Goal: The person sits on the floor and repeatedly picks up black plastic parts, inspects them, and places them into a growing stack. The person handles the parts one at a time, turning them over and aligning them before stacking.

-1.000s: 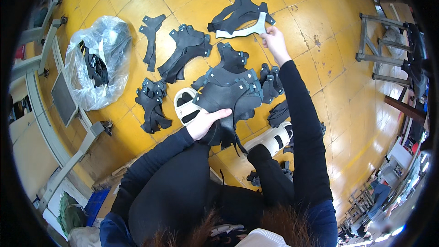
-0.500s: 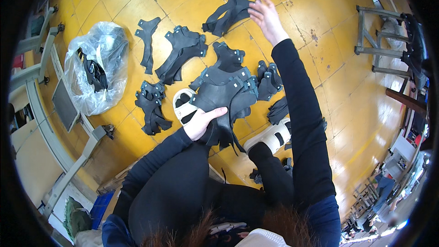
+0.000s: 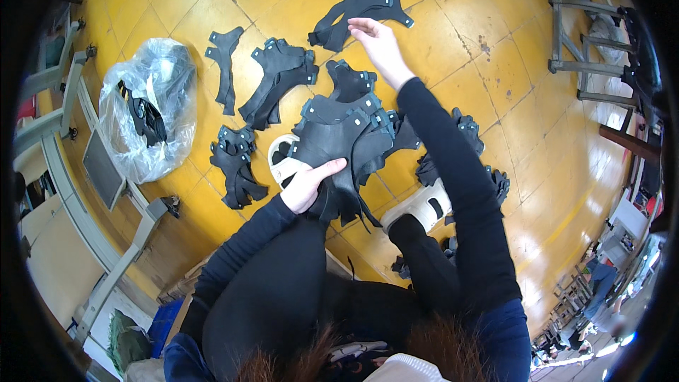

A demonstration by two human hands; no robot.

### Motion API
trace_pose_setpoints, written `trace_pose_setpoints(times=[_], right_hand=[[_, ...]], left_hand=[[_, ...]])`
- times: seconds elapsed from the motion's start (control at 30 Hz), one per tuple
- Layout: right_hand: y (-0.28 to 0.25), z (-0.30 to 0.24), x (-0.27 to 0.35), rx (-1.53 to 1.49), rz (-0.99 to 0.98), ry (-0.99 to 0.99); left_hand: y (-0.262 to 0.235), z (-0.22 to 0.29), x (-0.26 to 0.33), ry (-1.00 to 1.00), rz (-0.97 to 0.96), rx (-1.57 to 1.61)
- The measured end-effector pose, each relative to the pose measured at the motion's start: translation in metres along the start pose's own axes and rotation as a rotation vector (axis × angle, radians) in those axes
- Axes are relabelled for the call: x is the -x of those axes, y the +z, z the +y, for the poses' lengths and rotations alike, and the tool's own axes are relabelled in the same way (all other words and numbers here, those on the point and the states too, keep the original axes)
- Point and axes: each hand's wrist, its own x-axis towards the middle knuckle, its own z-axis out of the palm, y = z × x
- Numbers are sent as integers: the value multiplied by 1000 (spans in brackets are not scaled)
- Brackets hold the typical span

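My left hand (image 3: 304, 189) grips a fanned stack of black, leather-like cut pieces (image 3: 327, 143), its thumb lying across the top one. Small pale tags dot their edges. Beyond them, my right hand (image 3: 380, 48) reaches out with fingers stretched and nothing visible in them. Its fingertips are close to the near side of a far pile of the same black pieces (image 3: 364, 6); whether they touch it I cannot tell. Another black piece (image 3: 348, 83) lies just past the held stack, partly covered by it.
More black piles lie on the yellow tiled floor (image 3: 488, 92): one far left (image 3: 274, 74), one nearer (image 3: 237, 166), others around my right forearm. A single strip (image 3: 225, 67) lies apart. A clear plastic bag (image 3: 173, 138) holds black pieces. Metal frames (image 3: 594, 64) stand at both sides.
My right hand has moved left and slightly nearer, off the right end of the far pile, which now shows. The left hand keeps its stack.
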Motion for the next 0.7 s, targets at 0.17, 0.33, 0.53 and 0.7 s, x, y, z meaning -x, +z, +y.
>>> trace_pose_setpoints(times=[0.17, 0.33, 0.53, 0.7], right_hand=[[-43, -93, 82, 230, -320, -35], [-72, -131, 155, 545, -311, -372], [-69, -132, 230, 885, -148, -451], [-67, -105, 264, 869, 168, -494]], left_hand=[[0, -3, -5, 50, -126, -118], [15, -6, -9, 24, -238, -197], [30, -11, -19, -352, -259, -659], [46, -17, -18, -379, -217, -810]])
